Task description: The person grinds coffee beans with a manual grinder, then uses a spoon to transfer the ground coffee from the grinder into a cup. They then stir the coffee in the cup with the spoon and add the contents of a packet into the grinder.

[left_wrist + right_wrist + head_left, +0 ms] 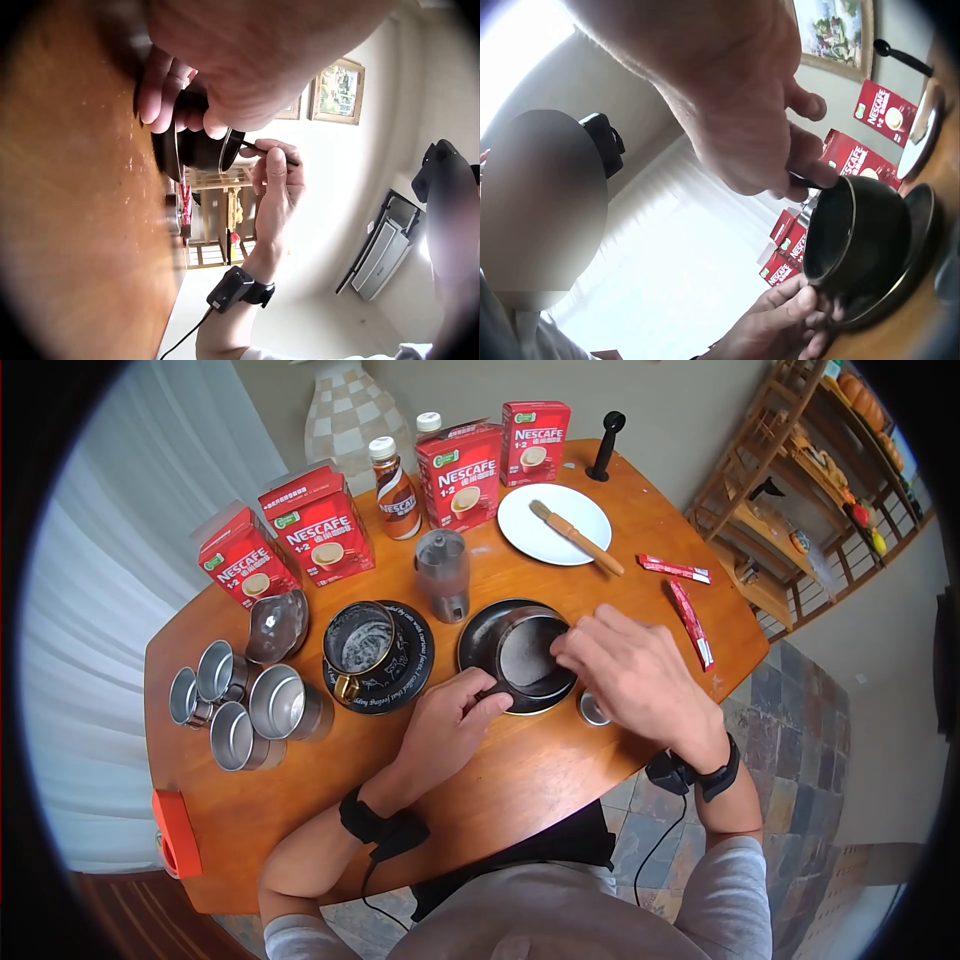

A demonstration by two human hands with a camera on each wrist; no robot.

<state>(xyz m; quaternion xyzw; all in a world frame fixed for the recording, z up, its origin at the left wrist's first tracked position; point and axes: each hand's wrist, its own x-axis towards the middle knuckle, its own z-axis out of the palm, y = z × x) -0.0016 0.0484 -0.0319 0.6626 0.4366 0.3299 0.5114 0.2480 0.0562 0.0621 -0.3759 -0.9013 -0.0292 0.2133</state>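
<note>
A dark cup (503, 652) stands on a black saucer (474, 628), with pale contents inside. At its near left side my left hand (440, 722) pinches the cup's handle between thumb and fingers. Over the right rim, my right hand (645, 678) holds a thin dark stick-like utensil (257, 150), whose lower end is hidden inside the cup (202, 151). The right wrist view shows the right hand (727, 112) above the cup's rim and the left hand (776, 322) beside the cup (877, 225).
To the left are a second cup (358, 622) on a saucer, several metal cups (285, 705) and a glass bowl (278, 628). Behind stand a grinder (443, 570), red boxes (318, 530), bottles (397, 500) and a plate (520, 525) with a brush (575, 538). Red sachets (690, 625) lie right.
</note>
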